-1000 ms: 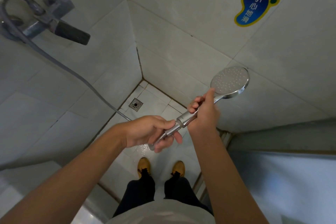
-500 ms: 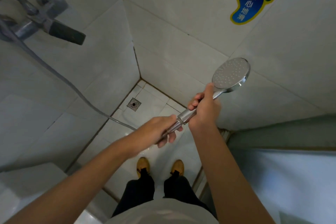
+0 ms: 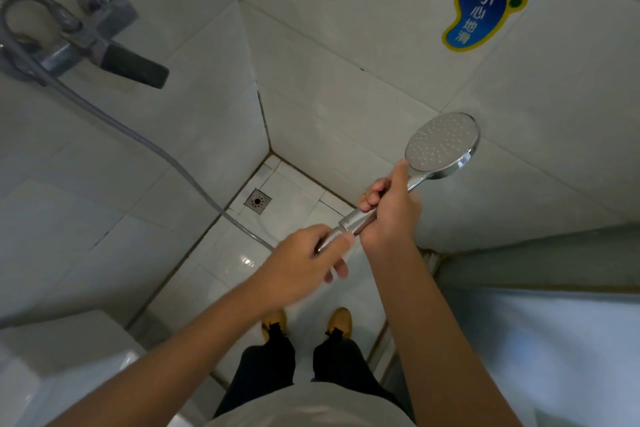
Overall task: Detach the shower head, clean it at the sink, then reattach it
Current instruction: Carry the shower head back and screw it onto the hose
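pale tiled walls [image 3: 346, 45] meet in a corner above the hands. a foot-shaped blue sticker [image 3: 485, 0] sits up right of them; a floor drain [image 3: 257, 199] lies just left, on glossy white floor tiles [image 3: 221, 253].

Both bare forearms reach forward and converge. The right hand [image 3: 389, 215] is curled into a fist, thumb extended upward; just beside it, the left hand [image 3: 304, 260] has its fingers [image 3: 341, 269] curled.

White wall tiles [image 3: 346, 28]; blue foot-shaped sticker [image 3: 485, 0], far right wall; chrome mixer tap [image 3: 100, 45] with dark lever, far left; floor drain [image 3: 257, 200] in corner; tan shoes [image 3: 339, 322] on glossy floor [image 3: 214, 263].
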### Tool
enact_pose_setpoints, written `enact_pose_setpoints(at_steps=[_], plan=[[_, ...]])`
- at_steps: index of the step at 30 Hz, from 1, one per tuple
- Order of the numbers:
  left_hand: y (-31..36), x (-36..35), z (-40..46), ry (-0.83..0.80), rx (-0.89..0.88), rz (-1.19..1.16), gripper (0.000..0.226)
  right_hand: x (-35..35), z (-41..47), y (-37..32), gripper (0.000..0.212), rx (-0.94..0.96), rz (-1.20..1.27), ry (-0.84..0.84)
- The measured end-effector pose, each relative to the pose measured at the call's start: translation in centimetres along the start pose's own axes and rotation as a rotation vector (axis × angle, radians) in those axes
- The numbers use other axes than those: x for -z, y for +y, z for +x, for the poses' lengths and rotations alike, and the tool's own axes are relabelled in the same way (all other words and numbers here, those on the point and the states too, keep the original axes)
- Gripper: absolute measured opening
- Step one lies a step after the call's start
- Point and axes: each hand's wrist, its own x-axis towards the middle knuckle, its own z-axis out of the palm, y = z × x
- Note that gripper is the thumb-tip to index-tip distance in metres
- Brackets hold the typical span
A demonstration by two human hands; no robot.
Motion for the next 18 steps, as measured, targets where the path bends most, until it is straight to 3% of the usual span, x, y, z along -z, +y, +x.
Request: enact_pose_setpoints(at_steps=[3,5,7,11,12,14,16,18], plan=[[0.1,2.4,1.2,-0.386,0.178,-0.378,0.053,0.2,-0.1,-0.1,0.040,-0.001,-0.011,-0.035],[-0.4,3.1,1.3,-0.443,0.147,-0.483,0.044,0.2,-0.2,-0.2,0.041,-0.014,-0.008,-0.044],[-0.3,2.3,0.9,-0.307,0.093,-0.374,0.033,0.2,-0.2,-0.2,0.038,0.011,-0.029,-0.020],[-0.9,-1.7,-0.5,0.352,-0.243,0.527,0.017,0.0,-0.5,-0.2,0.034,0.069,-0.029,0.018],[-0.9,-2.3,-0.8,0.415,-0.267,0.566,0.017,-0.1,-0.6,-0.2,0.035,0.066,-0.036,0.008],[-0.5,-1.7,-0.8,0.287,-0.216,0.317,0.024,0.1,-0.5,-0.4,0.038,0.056,-0.052,-0.029],[0.6,0.4,0.0,-0.084,-0.009,-0.058,0.044,0.5,-0.4,-0.5,0.039,0.025,-0.049,-0.073],[0.7,2.2,0.9,-0.397,0.105,-0.291,0.057,0.7,-0.3,-0.4,0.040,-0.031,-0.002,-0.115]])
